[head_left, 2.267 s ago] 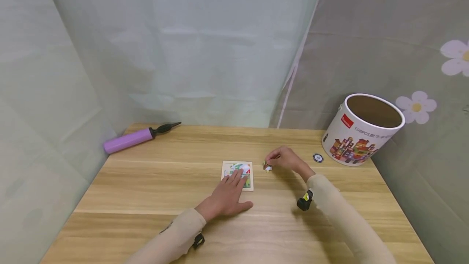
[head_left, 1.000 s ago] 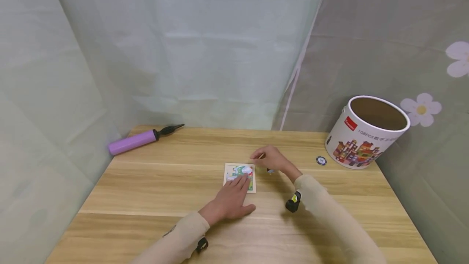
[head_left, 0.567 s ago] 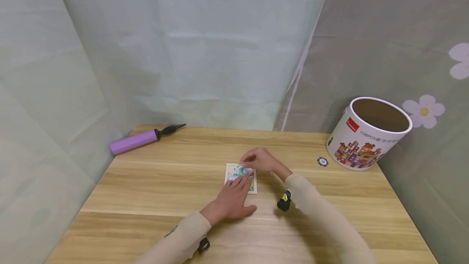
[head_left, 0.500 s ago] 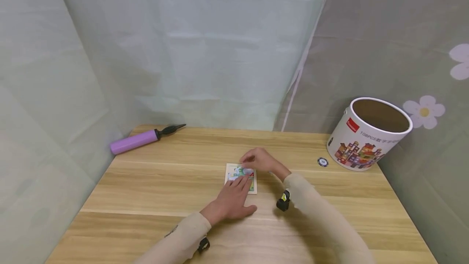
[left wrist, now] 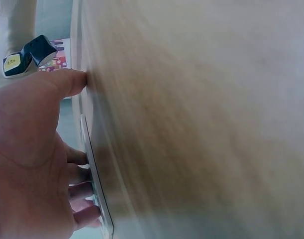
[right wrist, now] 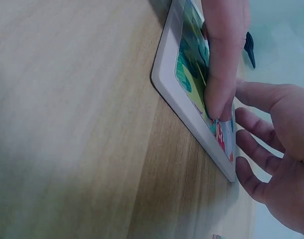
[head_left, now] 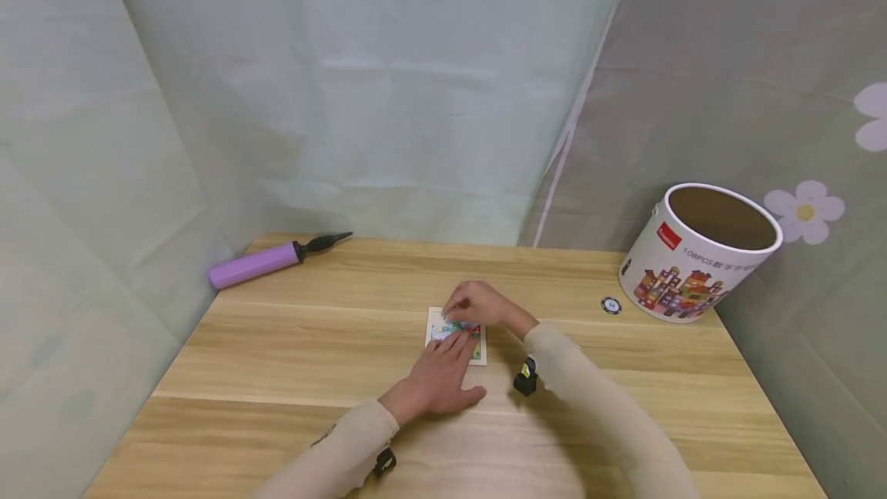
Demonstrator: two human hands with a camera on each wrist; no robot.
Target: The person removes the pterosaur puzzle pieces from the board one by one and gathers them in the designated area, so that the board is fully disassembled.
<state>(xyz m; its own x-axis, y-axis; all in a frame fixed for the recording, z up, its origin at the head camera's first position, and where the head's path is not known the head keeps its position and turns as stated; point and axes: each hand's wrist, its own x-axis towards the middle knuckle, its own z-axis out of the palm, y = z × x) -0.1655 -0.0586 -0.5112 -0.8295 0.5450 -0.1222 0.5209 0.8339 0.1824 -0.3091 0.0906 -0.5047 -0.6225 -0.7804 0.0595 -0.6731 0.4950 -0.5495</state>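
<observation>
A small square jigsaw puzzle board [head_left: 483, 353] with a pale rim and a colourful picture lies on the wooden table. My left hand [head_left: 436, 383] rests on it with fingers stretched out, covering its lower part; the thumb reaches down to the tabletop in the left wrist view. Over the board's far edge, my right hand [head_left: 481, 305] pinches a small puzzle piece [head_left: 446, 319], largely hidden by the fingertips. The right wrist view has the right hand's bent fingers close by the board's rim [right wrist: 189, 117], beside the left fingers [right wrist: 224, 64].
At the back right stands a white bucket [head_left: 696, 276] with printed toy buildings, a poker chip [head_left: 611, 306] near its base. A purple hand pump [head_left: 256, 264] lies at the back left. A small bit of something [right wrist: 216, 236] shows on the table in the right wrist view.
My right hand has moved left with the piece, from beside the board to over its far edge. Its wrist now hides the loose piece on the table. The left hand stays on the board.
</observation>
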